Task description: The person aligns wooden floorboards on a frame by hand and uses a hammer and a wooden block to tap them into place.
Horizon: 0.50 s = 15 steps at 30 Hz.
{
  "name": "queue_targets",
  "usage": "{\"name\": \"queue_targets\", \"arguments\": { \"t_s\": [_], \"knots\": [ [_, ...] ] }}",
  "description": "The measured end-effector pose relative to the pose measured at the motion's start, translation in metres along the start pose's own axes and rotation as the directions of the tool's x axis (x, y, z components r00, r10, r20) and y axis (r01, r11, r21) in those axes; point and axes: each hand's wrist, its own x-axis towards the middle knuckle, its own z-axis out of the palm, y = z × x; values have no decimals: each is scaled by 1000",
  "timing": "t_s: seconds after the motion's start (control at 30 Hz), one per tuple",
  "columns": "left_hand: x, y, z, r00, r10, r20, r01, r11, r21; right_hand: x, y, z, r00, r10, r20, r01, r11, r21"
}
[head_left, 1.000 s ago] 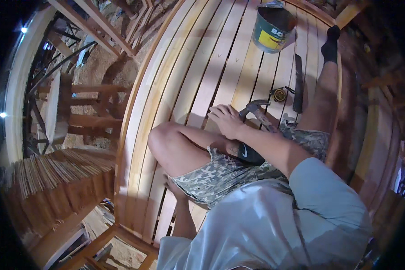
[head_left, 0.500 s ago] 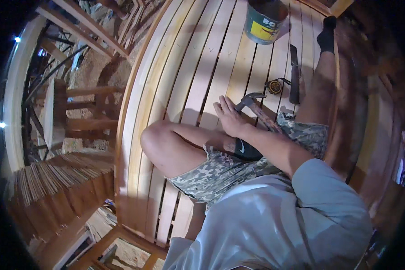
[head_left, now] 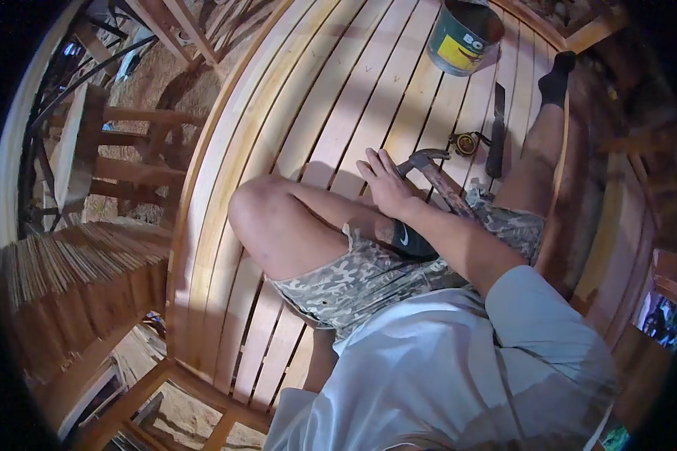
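My right hand [head_left: 387, 185] lies with its fingers stretched out over the wooden slats, in front of my bent leg. Just beside it, to the right, is a claw hammer [head_left: 438, 177]; its head is near my fingers and its worn handle runs back toward my shorts. The hand does not appear to grip it. My left hand is out of sight, with only a bit of skin showing below the left side of my shorts. Further off lie a small round black and yellow device [head_left: 466, 143] and a long narrow tool with a dark handle [head_left: 495, 150].
A green bucket [head_left: 459, 64] with a yellow label stands at the far end of the slatted platform [head_left: 301, 90]. My stretched leg runs along its right edge. Stacked thin boards [head_left: 83, 259] and timber frames stand at the left, lower down.
The view has shifted slightly, so the bucket and tools appear further right. My right hand stays beside the hammer with its fingers a little differently spread.
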Motion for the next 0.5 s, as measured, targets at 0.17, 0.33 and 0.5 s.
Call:
{"name": "queue_targets", "arguments": {
  "t_s": [0.17, 0.33, 0.5],
  "knots": [
    [10, 14, -11, 994, 96, -51, -88, 987, 133, 6, -8, 2, 998, -52, -47, 49, 997, -56],
    [41, 46, -34, 909, 397, 131, -353, 563, 747, 24, -24, -29, 999, -51, -13, 50, 998, -48],
    [52, 35, -49, 792, 603, 97, -346, 311, 885, 52, -38, -18, 999, -13, -33, 12, 999, -36]
  ]
}}
